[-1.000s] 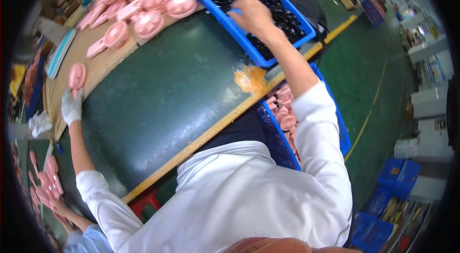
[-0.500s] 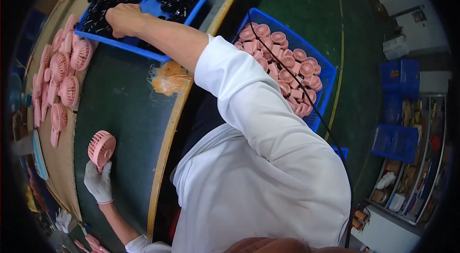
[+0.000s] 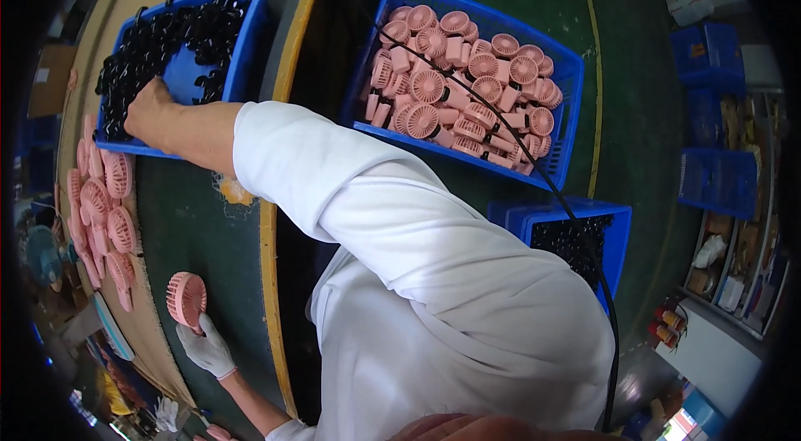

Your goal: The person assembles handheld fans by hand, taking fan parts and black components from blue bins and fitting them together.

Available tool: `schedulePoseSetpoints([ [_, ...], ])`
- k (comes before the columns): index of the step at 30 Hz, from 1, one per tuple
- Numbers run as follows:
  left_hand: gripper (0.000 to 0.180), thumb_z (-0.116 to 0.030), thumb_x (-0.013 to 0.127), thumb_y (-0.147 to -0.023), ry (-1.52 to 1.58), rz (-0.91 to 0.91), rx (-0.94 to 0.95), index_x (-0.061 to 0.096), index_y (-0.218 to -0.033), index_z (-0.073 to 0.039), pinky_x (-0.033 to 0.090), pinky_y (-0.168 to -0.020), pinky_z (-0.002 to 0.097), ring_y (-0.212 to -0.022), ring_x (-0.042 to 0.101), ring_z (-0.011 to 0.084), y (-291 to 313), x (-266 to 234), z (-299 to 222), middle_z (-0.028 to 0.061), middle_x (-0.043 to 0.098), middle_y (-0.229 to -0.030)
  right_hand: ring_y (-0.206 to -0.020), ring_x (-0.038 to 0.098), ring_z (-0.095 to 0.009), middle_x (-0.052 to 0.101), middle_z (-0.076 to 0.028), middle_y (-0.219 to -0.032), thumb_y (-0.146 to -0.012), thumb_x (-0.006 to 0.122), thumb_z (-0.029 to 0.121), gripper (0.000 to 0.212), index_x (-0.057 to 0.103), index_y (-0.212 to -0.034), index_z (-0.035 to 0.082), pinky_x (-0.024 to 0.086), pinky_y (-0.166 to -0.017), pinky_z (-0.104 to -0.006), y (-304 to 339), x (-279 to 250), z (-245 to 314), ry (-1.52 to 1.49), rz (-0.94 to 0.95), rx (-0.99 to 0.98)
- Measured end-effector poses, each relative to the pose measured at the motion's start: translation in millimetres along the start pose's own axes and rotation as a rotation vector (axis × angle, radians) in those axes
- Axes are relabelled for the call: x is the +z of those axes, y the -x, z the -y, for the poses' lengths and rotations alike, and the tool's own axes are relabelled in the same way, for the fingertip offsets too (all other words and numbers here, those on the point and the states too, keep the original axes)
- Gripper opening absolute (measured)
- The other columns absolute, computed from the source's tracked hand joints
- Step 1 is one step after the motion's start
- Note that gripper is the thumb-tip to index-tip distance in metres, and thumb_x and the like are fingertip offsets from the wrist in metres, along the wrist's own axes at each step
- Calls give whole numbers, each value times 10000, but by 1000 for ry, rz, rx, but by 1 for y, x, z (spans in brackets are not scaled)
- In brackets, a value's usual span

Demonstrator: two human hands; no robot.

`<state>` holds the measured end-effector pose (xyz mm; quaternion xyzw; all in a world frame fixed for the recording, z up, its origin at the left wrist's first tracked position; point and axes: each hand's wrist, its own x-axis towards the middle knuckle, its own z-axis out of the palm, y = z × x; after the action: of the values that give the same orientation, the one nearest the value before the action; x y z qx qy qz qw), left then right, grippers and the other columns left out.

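Pink handheld fan stands grille-up at 7 o'clock on the green worktop, handle gripped by the gloved left hand. Right hand digs into the blue crate of black parts at 10 o'clock; its grip is hidden.

The right hand's fingertips are disappearing among the black parts in the blue tray. The white sleeve is covering part of the table.

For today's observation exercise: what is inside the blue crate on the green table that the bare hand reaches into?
The blue crate holds many small black parts, piled along its sides, with bare blue floor mid-crate. The right hand covers some parts; whether it grips one cannot be seen.
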<state>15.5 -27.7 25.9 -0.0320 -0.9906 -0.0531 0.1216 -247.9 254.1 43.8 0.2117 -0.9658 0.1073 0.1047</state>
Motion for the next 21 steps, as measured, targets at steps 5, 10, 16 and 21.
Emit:
schedulePoseSetpoints([
  [5,342,-303,568,-885,-101,11,60,577,-985,24,441,-710,421,-788,567,355,1,-2,3,177,573,-861,-993,639,-329,668,-223,-977,-684,705,114,335,668,-988,-21,495,-820,-415,-25,5,-8,-939,-268,402],
  [10,427,-370,549,-910,-84,28,-49,583,-1089,15,464,-753,405,-850,603,350,6,0,12,198,617,-937,-466,583,-198,615,-169,-716,-698,588,-63,515,480,-1201,-56,414,-369,-328,-10,-16,1,-1952,-285,653],
  [16,482,-427,523,-919,-152,23,-52,578,-1130,2,476,-721,416,-844,610,373,8,2,8,207,629,-965,-469,541,-138,599,-122,-537,-647,622,46,98,641,-660,-50,426,-428,-312,47,-23,43,-1599,-838,267],
  [21,444,-401,520,-927,-240,-59,-6,601,-1077,9,472,-697,425,-789,614,370,6,11,13,209,639,-890,-588,613,-274,568,-146,-599,-699,629,38,38,637,-720,9,475,-554,-391,125,-39,85,-1557,-800,-4],
])
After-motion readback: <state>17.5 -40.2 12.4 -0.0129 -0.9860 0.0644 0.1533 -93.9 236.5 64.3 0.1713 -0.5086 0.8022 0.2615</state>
